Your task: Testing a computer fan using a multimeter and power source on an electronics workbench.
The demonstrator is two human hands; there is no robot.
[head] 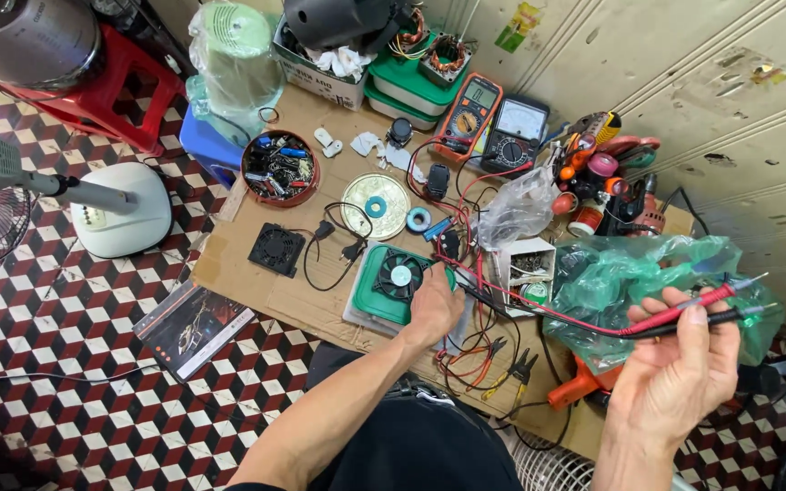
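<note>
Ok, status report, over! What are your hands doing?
Left hand resting on green fan unit. Right hand holding red and black probes. Tangled wires between.

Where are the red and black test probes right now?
In the head view, the red and black test probes are on the right, held together in the right hand, in front of the green plastic bag.
</note>
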